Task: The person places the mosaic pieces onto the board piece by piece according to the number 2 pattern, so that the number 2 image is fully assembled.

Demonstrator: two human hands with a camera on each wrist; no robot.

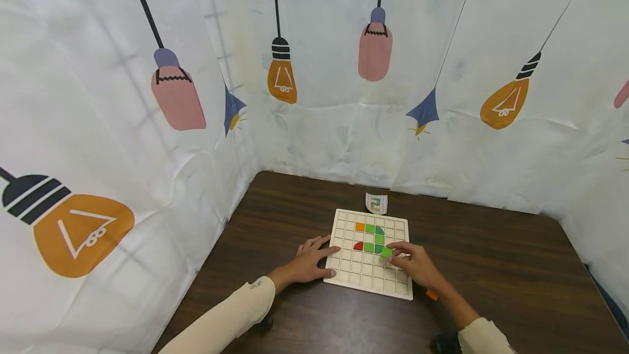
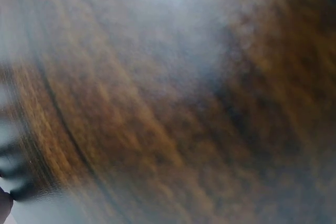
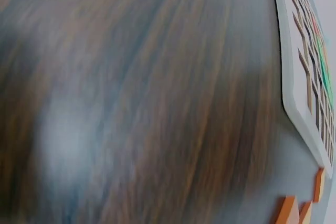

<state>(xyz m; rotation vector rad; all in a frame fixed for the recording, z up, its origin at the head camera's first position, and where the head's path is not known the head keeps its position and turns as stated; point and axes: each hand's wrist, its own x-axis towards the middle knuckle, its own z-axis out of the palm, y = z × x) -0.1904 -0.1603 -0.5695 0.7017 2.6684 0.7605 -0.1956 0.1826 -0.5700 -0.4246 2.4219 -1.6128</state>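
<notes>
My right hand (image 1: 416, 264) pinches a light green square tile (image 1: 386, 252) between thumb and fingers at the right end of the pattern on a pale grid board (image 1: 361, 284). Whether that tile touches the board is unclear. Spread along the board's left edge is my left hand (image 1: 309, 261), with fingertips resting on the rim. In the grid lie an orange square tile (image 1: 360, 226), a red rounded tile (image 1: 358, 246), dark green rounded tiles (image 1: 379, 230) and several light green squares (image 1: 370, 228). The left wrist view shows mostly blurred tabletop.
Behind the board lies a small paper card (image 1: 376, 204) printed with a coloured grid pattern. Orange pieces (image 3: 287, 211) lie by the board's near right corner, partly under my right forearm in the head view. Printed cloth (image 1: 334, 141) hangs behind the brown table (image 1: 491, 266).
</notes>
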